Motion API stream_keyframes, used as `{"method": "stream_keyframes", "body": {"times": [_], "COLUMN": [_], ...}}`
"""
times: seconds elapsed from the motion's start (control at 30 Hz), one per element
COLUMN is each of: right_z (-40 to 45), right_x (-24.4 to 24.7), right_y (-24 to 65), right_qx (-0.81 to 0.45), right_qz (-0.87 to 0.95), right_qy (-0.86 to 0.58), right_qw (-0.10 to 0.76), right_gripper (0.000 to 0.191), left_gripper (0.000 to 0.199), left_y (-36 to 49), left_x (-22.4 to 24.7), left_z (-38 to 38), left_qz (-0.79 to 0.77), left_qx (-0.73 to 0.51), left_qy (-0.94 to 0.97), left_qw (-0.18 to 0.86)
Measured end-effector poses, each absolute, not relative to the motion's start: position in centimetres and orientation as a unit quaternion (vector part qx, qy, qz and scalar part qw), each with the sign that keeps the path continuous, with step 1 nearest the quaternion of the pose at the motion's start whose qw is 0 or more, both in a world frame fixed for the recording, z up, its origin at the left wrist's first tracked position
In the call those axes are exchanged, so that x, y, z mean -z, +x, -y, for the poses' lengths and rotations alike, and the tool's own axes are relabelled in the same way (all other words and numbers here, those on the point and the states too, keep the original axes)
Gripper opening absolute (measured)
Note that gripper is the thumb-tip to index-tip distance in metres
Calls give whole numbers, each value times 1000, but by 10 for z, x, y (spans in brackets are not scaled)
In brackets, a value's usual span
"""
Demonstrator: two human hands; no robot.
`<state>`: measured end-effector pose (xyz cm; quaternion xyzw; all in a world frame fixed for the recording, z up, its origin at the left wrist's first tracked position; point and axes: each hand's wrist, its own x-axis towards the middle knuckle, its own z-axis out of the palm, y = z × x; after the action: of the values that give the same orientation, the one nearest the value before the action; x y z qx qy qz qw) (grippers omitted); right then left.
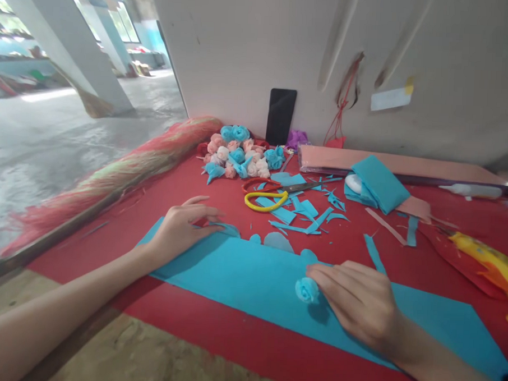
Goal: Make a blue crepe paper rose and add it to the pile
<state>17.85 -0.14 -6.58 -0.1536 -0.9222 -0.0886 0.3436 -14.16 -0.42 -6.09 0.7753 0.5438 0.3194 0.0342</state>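
I have the right hand pinching a little blue rose at its fingertips, and the rose is over the long blue sheet, near its middle. The left hand is at the far edge of the sheet, fingers a bit bent, with its tips at a thin blue petal; I can't tell if they pinch it or just touch it. Between my two hands I see a round pale petal by that same edge. Past the sheet, on the red table, red and yellow scissors lie on top of blue scraps. Behind them, to the left, is a heap of pink, white and blue flowers, and a black phone leans on the wall just beside it
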Motion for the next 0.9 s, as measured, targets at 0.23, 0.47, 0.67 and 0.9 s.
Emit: {"method": "stream_keyframes", "body": {"times": [0.23, 0.47, 0.67, 0.9], "right_z": [0, 1, 2, 0], "right_x": [67, 67, 66, 67], "right_y": [178, 179, 178, 178], "right_qx": [91, 89, 89, 95], "right_qz": [924, 926, 922, 923], "right_qy": [-143, -144, -143, -145], "right_qw": [342, 338, 349, 344], "right_gripper": [18, 18, 18, 17], "left_gripper": [14, 17, 13, 11], "left_y": [-144, -142, -140, -139], "left_x": [63, 56, 55, 56], "left_z": [4, 8, 7, 7], "left_qz": [-501, -480, -476, -467], "left_qx": [-314, -286, -282, -295], "left_qy": [807, 829, 832, 832], "left_qw": [13, -12, -35, -42]}}
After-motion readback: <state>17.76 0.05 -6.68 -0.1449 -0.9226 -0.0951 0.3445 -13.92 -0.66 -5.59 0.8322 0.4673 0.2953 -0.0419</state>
